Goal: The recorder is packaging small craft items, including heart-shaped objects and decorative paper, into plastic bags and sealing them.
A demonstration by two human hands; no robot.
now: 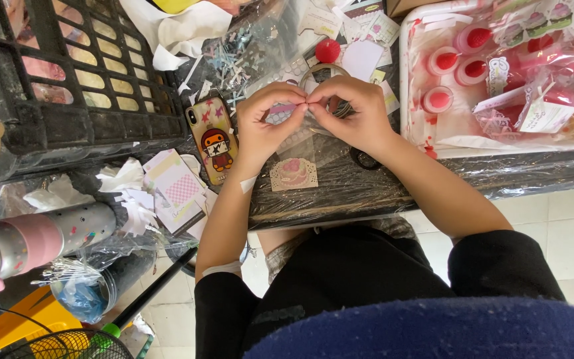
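My left hand point(267, 126) and my right hand point(357, 113) meet fingertip to fingertip over the dark plastic-covered table point(340, 193). Between the thumbs and forefingers I pinch a small pink strip point(286, 106) with clear film hanging below it. A roll of clear tape point(325, 72) lies just behind my fingers. A small lace-edged card with a pink cupcake picture point(293, 174) lies on the table under my wrists. A phone in a cartoon case point(212, 138) rests left of my left hand.
A black plastic crate point(68, 80) stands at the back left. A white tray point(413, 86) with red-capped little bottles and wrapped packets sits on the right. Paper scraps point(167, 186), a red ball point(327, 50), a pink-banded flask point(28, 239) and a fan grille point(61, 346) are around.
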